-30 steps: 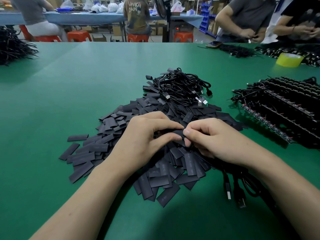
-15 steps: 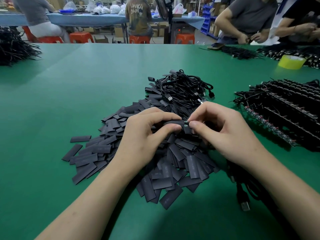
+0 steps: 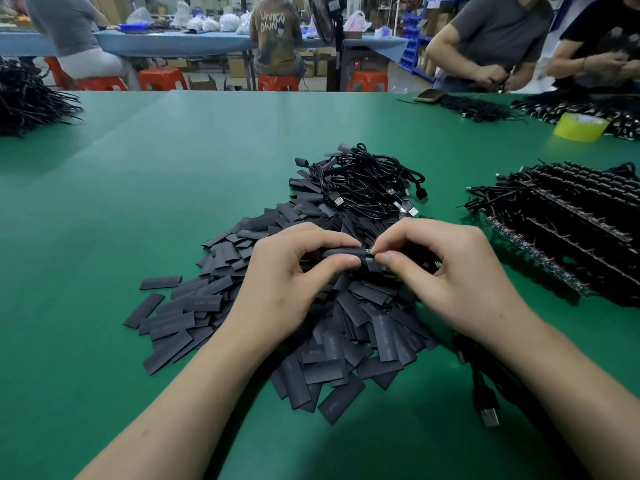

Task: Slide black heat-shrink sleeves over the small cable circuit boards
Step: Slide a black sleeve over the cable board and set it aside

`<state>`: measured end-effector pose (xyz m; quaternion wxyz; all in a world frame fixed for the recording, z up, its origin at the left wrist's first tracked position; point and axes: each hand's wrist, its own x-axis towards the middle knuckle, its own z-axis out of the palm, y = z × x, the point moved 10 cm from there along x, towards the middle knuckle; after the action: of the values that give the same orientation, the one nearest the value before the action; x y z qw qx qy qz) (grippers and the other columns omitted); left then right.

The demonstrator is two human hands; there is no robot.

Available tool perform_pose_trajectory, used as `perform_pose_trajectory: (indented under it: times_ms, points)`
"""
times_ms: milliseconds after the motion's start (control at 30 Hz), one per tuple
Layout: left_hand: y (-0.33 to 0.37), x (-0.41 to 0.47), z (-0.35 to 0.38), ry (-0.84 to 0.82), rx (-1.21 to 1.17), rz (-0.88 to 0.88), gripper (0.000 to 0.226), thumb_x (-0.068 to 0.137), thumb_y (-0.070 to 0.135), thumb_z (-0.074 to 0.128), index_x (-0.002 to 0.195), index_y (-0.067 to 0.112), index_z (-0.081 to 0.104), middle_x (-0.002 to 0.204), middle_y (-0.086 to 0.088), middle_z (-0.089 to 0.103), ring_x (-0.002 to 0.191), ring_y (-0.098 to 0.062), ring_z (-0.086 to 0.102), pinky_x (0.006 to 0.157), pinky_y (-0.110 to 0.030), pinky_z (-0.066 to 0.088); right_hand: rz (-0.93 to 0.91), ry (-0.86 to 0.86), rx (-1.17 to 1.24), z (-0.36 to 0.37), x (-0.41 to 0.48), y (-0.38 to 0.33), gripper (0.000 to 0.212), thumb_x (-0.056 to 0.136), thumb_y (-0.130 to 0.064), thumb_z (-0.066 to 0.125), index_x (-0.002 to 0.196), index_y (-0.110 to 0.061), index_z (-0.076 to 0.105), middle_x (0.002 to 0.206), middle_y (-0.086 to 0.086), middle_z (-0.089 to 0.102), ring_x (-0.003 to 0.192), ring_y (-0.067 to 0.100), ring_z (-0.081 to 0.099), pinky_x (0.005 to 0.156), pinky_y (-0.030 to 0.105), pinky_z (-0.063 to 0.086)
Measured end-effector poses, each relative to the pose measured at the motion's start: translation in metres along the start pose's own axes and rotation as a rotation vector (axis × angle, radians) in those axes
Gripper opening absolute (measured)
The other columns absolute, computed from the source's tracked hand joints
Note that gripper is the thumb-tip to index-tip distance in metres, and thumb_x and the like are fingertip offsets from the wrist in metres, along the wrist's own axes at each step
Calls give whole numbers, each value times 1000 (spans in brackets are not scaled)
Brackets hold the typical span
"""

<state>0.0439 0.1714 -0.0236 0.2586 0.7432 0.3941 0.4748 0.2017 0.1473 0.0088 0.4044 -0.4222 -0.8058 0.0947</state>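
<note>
My left hand [image 3: 291, 271] pinches a black heat-shrink sleeve [image 3: 341, 252] between thumb and forefinger, above a big pile of loose sleeves [image 3: 346, 327]. My right hand [image 3: 446, 271] pinches the small green circuit board [image 3: 369, 251] of a cable, its tip right at the sleeve's open end. The cable's black cord runs under my right forearm to a USB plug [image 3: 489, 415] near the table's front. Most of the board is hidden by my fingers.
A tangle of black USB cables [image 3: 367, 181] lies behind the sleeve pile. Rows of cables with boards [image 3: 568, 226] lie at the right. A yellow tape roll [image 3: 580, 126] and other workers' hands are at the far right; a black wire bundle [image 3: 27, 98] at far left.
Both hands have lifted off the pile and drawn together. The board's green tip now shows at the sleeve's mouth between my fingertips.
</note>
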Motion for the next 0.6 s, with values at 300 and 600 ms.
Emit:
perform_pose_trajectory:
  times_ms: [300,600]
  points:
    - [10,1,-6,79,33,53,16,87,20,80,101,28,80,93,10,74,91,-15,69,79,-20,51,130,63,164,-1,-3,13,15,86,-15,78,96,-23,71,81,-10,71,78,15,71,75,35,56]
    - [28,-6,-9,159,142,173,16,87,17,81,103,20,80,92,10,72,87,-3,66,80,-14,48,202,92,196,2,-7,18,9,84,-19,81,90,-24,77,81,-12,75,69,12,71,69,34,58]
